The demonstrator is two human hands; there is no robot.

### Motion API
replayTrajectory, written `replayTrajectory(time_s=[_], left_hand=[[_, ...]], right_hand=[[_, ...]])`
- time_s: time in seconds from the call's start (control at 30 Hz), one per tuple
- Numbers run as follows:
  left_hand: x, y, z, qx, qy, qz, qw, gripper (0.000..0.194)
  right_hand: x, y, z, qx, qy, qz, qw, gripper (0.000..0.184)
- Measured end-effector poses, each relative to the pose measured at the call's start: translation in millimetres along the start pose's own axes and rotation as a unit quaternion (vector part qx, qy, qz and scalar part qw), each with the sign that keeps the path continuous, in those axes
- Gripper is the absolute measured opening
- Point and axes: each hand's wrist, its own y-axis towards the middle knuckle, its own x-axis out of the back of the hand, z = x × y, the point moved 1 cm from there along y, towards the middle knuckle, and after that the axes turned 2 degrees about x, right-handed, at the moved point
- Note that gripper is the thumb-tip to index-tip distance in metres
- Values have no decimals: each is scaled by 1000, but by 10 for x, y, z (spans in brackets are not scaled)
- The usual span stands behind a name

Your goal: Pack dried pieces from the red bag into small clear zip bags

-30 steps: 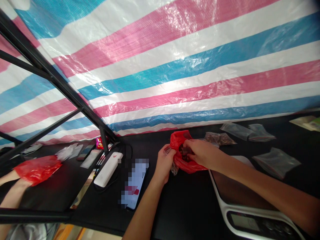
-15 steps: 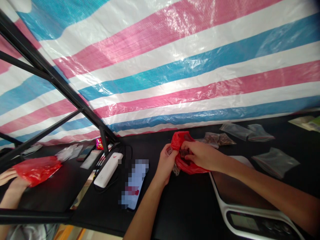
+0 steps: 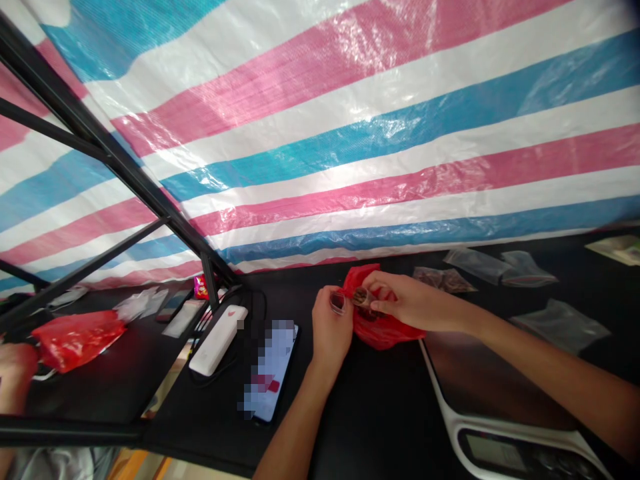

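Note:
My left hand (image 3: 330,327) is closed around a small clear plastic bag (image 3: 339,303), whose mouth shows above the thumb. Right beside it, my right hand (image 3: 405,300) has its fingers curled on some brown dried pieces (image 3: 361,297) over the opening of a red plastic bag (image 3: 387,335). The red bag lies crumpled beneath both hands, reaching the corner of a kitchen scale (image 3: 480,373). How much the red bag contains is hidden by my fingers.
Left of my hands lie a phone (image 3: 275,373) and a white power strip (image 3: 219,340). Clear zip bags (image 3: 560,325) and a bag of brown pieces (image 3: 445,280) lie to the right. Beyond the black frame (image 3: 140,180), a co-worker's hand (image 3: 15,373) is near another red bag (image 3: 80,339).
My right hand has lifted slightly out of the red bag, and brown pieces now show at its fingertips. The co-worker's hand has moved left, away from the other red bag.

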Motion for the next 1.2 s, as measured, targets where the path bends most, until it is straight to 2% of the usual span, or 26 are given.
replayTrajectory(time_s=[0.07,0.17,0.27,0.33,0.4,0.63,0.7,0.8,0.93,1.2], left_hand=[[-10,-26,-14,8,-5,39,999,5],[-31,-67,-41,-3,-6,86,996,7],[-44,-94,-83,-22,-6,98,995,11],[-45,-103,-112,-27,-15,98,995,13],[-42,-107,-128,-29,-29,98,994,15],[-41,-105,-58,5,-29,91,995,27],[-48,-109,-43,11,-12,86,996,25],[-53,-115,-52,12,-2,86,996,19],[-37,-107,-73,21,-18,79,996,23],[-64,-85,-66,19,-36,39,998,19]], right_hand=[[-11,-18,61,21,-24,0,999,17],[-60,-34,118,72,-132,-32,988,17],[-119,-33,128,166,-237,-63,955,27],[-146,-29,124,224,-271,-66,934,36],[-159,-29,120,253,-291,-64,920,39],[-151,-29,93,231,-339,-64,910,34],[-152,-28,83,240,-342,-55,907,32],[-159,-33,73,259,-335,-53,904,41],[-156,-34,61,249,-323,-78,910,44],[-91,-18,138,247,-319,-126,906,47]])
